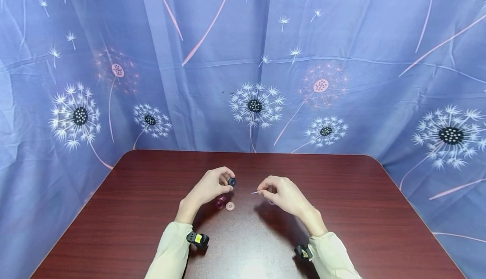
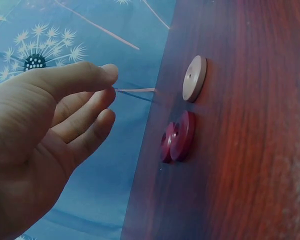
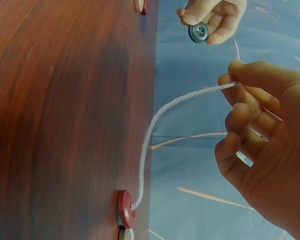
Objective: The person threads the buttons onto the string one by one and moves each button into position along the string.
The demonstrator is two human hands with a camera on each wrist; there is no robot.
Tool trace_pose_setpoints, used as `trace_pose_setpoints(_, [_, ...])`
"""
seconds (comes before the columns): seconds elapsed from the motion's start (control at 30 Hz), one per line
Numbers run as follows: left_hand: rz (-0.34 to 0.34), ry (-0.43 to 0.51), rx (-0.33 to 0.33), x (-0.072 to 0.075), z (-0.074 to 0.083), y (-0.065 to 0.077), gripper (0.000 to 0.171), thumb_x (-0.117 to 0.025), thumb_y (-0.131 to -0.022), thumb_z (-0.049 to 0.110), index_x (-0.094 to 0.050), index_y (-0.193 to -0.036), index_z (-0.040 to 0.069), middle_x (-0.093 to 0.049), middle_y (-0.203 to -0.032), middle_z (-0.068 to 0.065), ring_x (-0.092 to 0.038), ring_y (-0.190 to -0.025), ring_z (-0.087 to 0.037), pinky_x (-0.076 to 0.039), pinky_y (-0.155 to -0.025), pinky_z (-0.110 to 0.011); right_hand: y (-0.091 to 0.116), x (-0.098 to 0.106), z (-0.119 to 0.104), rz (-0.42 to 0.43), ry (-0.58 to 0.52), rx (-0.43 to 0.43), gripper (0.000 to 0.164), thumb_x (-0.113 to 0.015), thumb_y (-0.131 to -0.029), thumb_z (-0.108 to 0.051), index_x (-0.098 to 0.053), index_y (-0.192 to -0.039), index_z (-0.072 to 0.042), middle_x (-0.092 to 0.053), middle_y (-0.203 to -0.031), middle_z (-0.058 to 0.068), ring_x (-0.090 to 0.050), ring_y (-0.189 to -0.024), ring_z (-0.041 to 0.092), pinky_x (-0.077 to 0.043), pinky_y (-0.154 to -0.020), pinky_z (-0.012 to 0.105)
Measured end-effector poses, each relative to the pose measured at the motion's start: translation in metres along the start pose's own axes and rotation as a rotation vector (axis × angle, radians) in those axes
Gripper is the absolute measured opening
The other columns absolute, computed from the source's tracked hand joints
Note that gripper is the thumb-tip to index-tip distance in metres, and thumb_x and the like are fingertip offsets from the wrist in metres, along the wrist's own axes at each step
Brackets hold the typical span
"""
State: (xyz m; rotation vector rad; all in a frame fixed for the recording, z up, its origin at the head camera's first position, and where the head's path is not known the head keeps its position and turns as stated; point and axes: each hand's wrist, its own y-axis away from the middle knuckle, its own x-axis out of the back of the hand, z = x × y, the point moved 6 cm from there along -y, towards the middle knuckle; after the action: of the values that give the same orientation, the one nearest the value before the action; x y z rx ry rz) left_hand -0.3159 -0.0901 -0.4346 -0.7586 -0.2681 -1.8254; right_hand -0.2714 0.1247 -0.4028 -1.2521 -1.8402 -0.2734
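Note:
Between thumb and fingers, my left hand [image 1: 208,187] pinches a dark round button [image 3: 198,33] with holes in its middle; the left wrist view hides that button behind the fingers. Across a small gap, my right hand [image 1: 285,194] pinches a white twisted cord [image 3: 162,111] near its end, and a short tip [image 1: 255,192] points toward the dark button. The cord curves down to a red button [image 3: 126,209], passing into its hole. Just below the red one, another button [image 3: 124,234] is partly cut off by the frame.
Under the left hand, a beige button [image 2: 194,78] lies on the dark red wooden table [image 1: 235,245] beside two maroon buttons [image 2: 184,136]. A blue curtain [image 1: 212,85] with dandelion prints hangs behind and beside the table.

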Motion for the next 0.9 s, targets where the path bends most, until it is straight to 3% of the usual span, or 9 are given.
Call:
trace_pose_setpoints(0.17, [0.019,0.014,-0.042,0.0013,0.0033,-0.0008,0.026,-0.075,-0.084,0.005,-0.065,-0.106,0.015,-0.065,-0.089,0.001,-0.062,-0.079,-0.010,-0.050,-0.074,-0.027,0.0001,-0.0006,0.0002,0.001,0.008,0.000,0.004,-0.071,-0.090,-0.017,-0.074,-0.093,-0.017,-0.059,-0.066,-0.012,-0.057,-0.056,0.008,-0.044,-0.056,0.021])
trace_pose_setpoints(0.33, [0.033,-0.014,-0.104,0.0018,0.0076,-0.0006,0.031,-0.073,-0.088,0.007,-0.067,-0.116,0.017,-0.065,-0.094,0.001,-0.062,-0.081,-0.008,-0.051,-0.074,-0.026,0.0000,-0.0012,0.0002,0.002,0.012,0.001,0.004,-0.071,-0.090,-0.017,-0.074,-0.093,-0.017,-0.060,-0.068,-0.013,-0.057,-0.056,0.007,-0.045,-0.056,0.021])
trace_pose_setpoints(0.47, [0.024,-0.019,-0.117,0.0009,0.0080,-0.0004,0.033,-0.073,-0.089,0.009,-0.068,-0.120,0.017,-0.066,-0.095,0.002,-0.063,-0.082,-0.007,-0.052,-0.074,-0.025,-0.0001,-0.0015,0.0000,0.001,0.015,0.002,0.005,-0.071,-0.090,-0.016,-0.074,-0.094,-0.016,-0.060,-0.068,-0.013,-0.057,-0.056,0.005,-0.045,-0.056,0.020])
trace_pose_setpoints(0.7, [0.026,-0.005,-0.049,0.0000,0.0050,-0.0002,0.035,-0.081,-0.083,0.017,-0.069,-0.115,0.014,-0.067,-0.086,0.006,-0.064,-0.078,-0.008,-0.051,-0.072,-0.026,-0.0001,-0.0015,-0.0010,-0.003,0.014,0.006,0.005,-0.071,-0.090,-0.016,-0.074,-0.094,-0.015,-0.059,-0.068,-0.014,-0.055,-0.056,0.004,-0.044,-0.056,0.020])
trace_pose_setpoints(0.9, [0.057,0.001,-0.128,0.0010,0.0090,-0.0003,0.028,-0.084,-0.080,0.028,-0.074,-0.104,0.017,-0.062,-0.088,0.009,-0.062,-0.078,-0.008,-0.053,-0.074,-0.025,-0.0001,-0.0024,-0.0003,-0.003,0.011,0.002,0.004,-0.071,-0.090,-0.017,-0.074,-0.094,-0.016,-0.059,-0.069,-0.014,-0.055,-0.056,0.003,-0.045,-0.057,0.021])
